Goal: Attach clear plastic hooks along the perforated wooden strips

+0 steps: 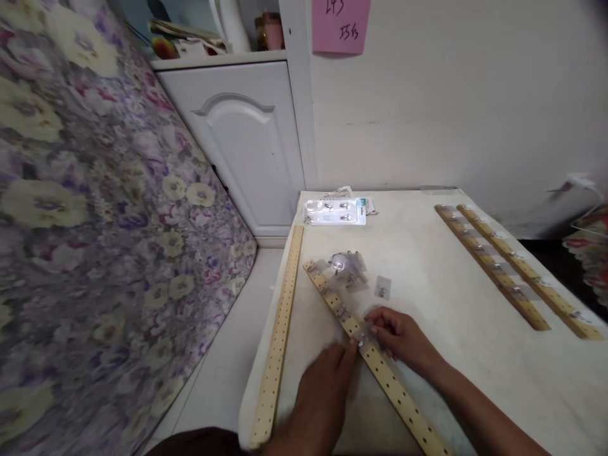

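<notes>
A perforated wooden strip (389,380) lies diagonally on the white table (427,253), with clear adhesive hooks stuck along its upper part. My left hand (323,399) rests flat beside the strip, fingertips touching its edge. My right hand (401,335) is on the other side, its fingers curled and pinching a small clear hook (363,339) against the strip. A small pile of clear hooks (349,267) and one single hook (382,287) lie just beyond the strip.
Another bare perforated strip (280,329) lies along the table's left edge. Two strips fitted with hooks (503,266) lie at the right. A blister pack of hooks (335,212) sits at the far edge. A floral mattress (95,221) and a white cabinet (247,139) stand left.
</notes>
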The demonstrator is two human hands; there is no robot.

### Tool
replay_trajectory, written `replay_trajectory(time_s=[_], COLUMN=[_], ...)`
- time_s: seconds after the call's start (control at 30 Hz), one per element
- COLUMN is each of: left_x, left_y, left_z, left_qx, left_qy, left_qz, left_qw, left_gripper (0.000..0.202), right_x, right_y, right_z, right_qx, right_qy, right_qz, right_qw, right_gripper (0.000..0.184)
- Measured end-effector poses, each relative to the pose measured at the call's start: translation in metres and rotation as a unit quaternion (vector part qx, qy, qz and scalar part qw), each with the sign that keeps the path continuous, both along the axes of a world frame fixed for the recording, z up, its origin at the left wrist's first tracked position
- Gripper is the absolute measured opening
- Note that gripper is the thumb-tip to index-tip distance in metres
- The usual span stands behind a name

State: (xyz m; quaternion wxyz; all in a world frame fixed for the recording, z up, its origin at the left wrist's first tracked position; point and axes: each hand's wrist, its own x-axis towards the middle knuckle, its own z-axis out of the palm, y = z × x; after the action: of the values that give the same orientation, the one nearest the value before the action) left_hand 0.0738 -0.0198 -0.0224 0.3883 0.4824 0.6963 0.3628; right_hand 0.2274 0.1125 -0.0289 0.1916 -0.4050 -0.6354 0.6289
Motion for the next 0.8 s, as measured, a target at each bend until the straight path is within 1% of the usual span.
replay_trajectory(time_s=[0.1, 0.27, 0.4, 0.47, 0.57, 0.8], left_x=[-0.001, -0.003, -0.004, -0.005, -0.006, -0.006], left_y=[0.0, 0.0, 0.0, -0.001, -0.002, 0.001], left_z=[0.001, 0.009, 0.01, 0.008, 0.006, 0.013], left_qx=[0.011, 0.026, 0.038, 0.049, 0.063, 0.042], left_qy=[0.038, 0.146, 0.204, 0.207, 0.187, 0.204], left_qz=[-0.026, -0.094, -0.106, -0.106, -0.095, -0.102], left_qw=[0.999, 0.985, 0.972, 0.971, 0.976, 0.973], left_gripper=[0.032, 0.04, 0.04, 0.04, 0.039, 0.038], right_x=[0.0, 0.0, -0.001, -0.001, -0.001, 0.001], right_y=[0.0, 0.0, -0.003, -0.005, -0.006, -0.006], right_z=[-0.003, -0.006, -0.003, -0.002, -0.003, -0.005], right_qx=[0.013, 0.01, 0.011, 0.016, 0.018, 0.017], right_qy=[0.005, 0.01, 0.016, 0.024, 0.034, 0.032], right_qz=[-0.008, -0.014, -0.024, -0.024, -0.022, -0.028], right_qw=[1.0, 1.0, 1.0, 0.999, 0.999, 0.999], right_gripper=[0.018, 0.02, 0.019, 0.018, 0.018, 0.023])
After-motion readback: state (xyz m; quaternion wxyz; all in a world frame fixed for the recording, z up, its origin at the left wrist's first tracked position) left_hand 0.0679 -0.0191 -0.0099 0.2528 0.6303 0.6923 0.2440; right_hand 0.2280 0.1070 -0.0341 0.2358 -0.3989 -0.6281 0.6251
